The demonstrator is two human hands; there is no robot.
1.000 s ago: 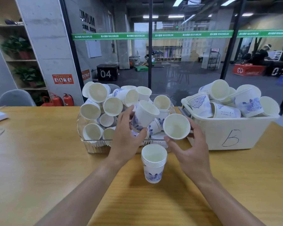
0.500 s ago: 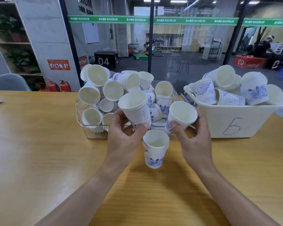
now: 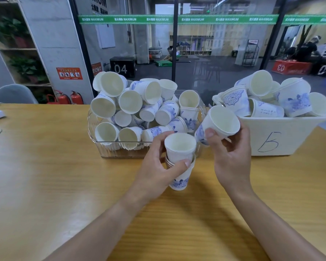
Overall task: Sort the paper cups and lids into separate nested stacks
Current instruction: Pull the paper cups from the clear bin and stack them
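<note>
Stacking is the step in hand: the left hand (image 3: 158, 166) grips a white paper cup with a plain inside (image 3: 180, 147) and sets it into the top of the small nested stack of white paper cups with blue flowers (image 3: 179, 178), which stands on the yellow wooden table (image 3: 45, 176) near the middle of the view. The right hand (image 3: 231, 157) holds a second white paper cup, tipped on its side (image 3: 221, 122), at about two o'clock from the stack, close by but apart from it. The next move, I think, is to push the first cup all the way down, let go, then turn the second cup upright and drop it in. At twelve o'clock sits a clear plastic bin full of loose cups (image 3: 120, 151), and at two o'clock a white plastic tub marked with a letter B (image 3: 271, 136), also piled with cups. No lids can be seen. Behind the table is a glass wall with a green stripe (image 3: 177, 19), and red fire extinguishers (image 3: 70, 97) stand at ten o'clock.
</note>
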